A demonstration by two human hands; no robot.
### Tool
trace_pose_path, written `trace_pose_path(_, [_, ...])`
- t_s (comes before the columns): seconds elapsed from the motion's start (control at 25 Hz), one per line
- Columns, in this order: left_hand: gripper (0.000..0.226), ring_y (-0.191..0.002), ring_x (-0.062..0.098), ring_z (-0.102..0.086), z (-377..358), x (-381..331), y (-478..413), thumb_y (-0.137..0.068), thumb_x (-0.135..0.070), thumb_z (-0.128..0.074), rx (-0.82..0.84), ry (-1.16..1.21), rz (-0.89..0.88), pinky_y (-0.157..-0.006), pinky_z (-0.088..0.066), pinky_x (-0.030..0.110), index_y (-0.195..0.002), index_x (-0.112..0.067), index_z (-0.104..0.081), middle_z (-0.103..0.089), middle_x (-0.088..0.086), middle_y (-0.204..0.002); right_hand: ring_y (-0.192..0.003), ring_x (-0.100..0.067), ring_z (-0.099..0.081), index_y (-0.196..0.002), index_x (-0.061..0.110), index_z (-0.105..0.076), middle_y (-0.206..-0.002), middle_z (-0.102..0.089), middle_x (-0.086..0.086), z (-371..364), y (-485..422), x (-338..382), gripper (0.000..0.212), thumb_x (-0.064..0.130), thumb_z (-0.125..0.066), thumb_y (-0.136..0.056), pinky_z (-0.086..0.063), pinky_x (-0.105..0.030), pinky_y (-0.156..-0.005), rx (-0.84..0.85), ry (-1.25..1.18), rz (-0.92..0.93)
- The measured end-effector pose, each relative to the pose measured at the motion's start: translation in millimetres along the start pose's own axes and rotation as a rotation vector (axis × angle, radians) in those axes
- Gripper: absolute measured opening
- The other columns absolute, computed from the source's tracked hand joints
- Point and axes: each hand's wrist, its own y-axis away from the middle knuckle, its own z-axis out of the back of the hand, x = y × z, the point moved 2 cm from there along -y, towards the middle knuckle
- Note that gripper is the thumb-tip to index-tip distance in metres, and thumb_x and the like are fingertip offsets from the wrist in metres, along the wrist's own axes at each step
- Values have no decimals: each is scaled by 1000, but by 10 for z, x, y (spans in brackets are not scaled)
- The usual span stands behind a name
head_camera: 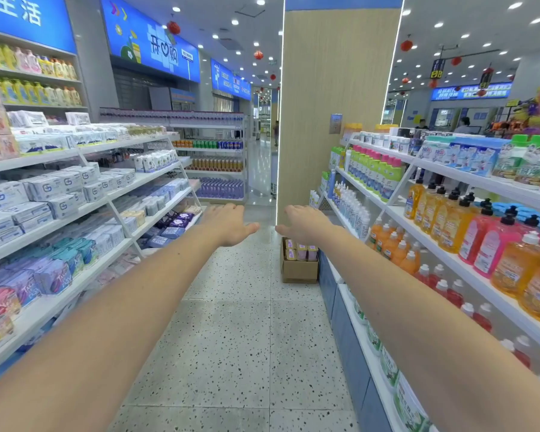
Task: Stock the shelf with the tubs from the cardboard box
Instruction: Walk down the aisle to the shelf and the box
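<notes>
Reaching forward, left hand (228,224) and right hand (303,224) empty, grip apart, cardboard box (299,266) of tubs (301,251) beyond.

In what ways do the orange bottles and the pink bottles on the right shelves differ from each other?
The orange bottles hold clear amber liquid, while the pink bottles hold pink liquid. The orange bottles stand nearer the wooden pillar and the pink bottles stand nearer the camera. Both kinds stand upright on the same white shelf and have black pump tops.
</notes>
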Motion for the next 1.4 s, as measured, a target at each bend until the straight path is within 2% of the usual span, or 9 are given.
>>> trace_pose_path(0.24, [73,-140,32,-30,-372,451,-922,-90,-56,-32,49,-18,-11,-114,-23,48,-145,-8,-26,-32,15,-152,-121,-33,-46,-128,2,-42,-132,-50,-18,-392,-1030,-24,53,43,-38,-94,-37,-41,-97,61,28,9])
trace_pose_path(0.64, [72,-140,31,-30,-671,1444,-3154,-92,-53,-35,118,-59,-51,-113,-24,44,-147,-9,-21,-27,14,-155,-130,-34,-41,-138,3,-33,-145,-39,-16,-857,-3517,-101,61,43,-41,-93,-33,-43,-107,79,24,-45])
trace_pose_path(0.92, [76,-144,29,-20,-1279,1860,-4771,-92,-53,-35,176,-24,-64,-115,-18,41,-149,-8,-12,-19,13,-158,-129,-33,-41,-136,3,-36,-143,-42,-16,-1352,-5183,-566,59,43,-41,-93,-34,-42,-105,89,40,-46])
trace_pose_path(1.12, [73,-137,30,-34,-1588,2106,-6312,-90,-54,-36,111,-30,-11,-112,-26,43,-146,-8,-24,-33,15,-151,-131,-32,-40,-138,4,-35,-145,-42,-14,-1651,-6691,-1061,61,43,-44,-92,-31,-44,-110,89,20,-22])
trace_pose_path(1.4, [72,-136,31,-35,-1899,2382,-8283,-89,-54,-38,97,18,33,-109,-28,44,-146,-11,-25,-34,13,-150,-126,-32,-44,-131,3,-41,-137,-47,-15,-1851,-8583,-1701,53,40,-44,-93,-32,-42,-106,123,36,25])
